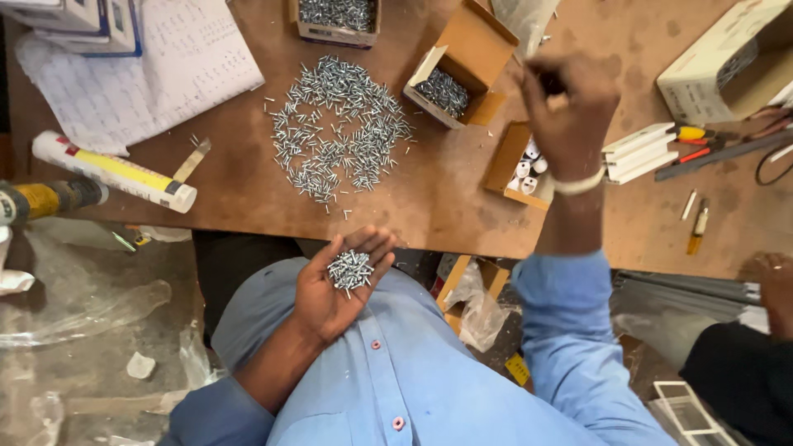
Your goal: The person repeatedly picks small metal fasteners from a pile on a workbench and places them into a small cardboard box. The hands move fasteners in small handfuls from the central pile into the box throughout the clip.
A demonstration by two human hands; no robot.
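The left hand (334, 285) lies palm up close to the blue shirt (413, 372), fingers loosely cupped around a small heap of silver screws (350, 269) that rests in the hollow of the palm. Beyond its fingertips, across the edge of the brown worktable (446, 198), a much larger pile of loose screws (339, 128) is spread out flat (a few strays sit apart at its near rim). The right hand (570, 111) is raised above the table, well apart from the left, its fingers drawn together near the thumb; whether anything is pinched there cannot be told. Just beside that hand, towards the pile, stands an open cardboard box of screws (446, 91). Beneath its wrist sits a smaller open box of white cylinders (525, 169). Far out past the left hand's little-finger side lies a sealant tube (116, 172), white with a yellow band. At the right edge, another person's hand (776, 281) rests on the table's rim.
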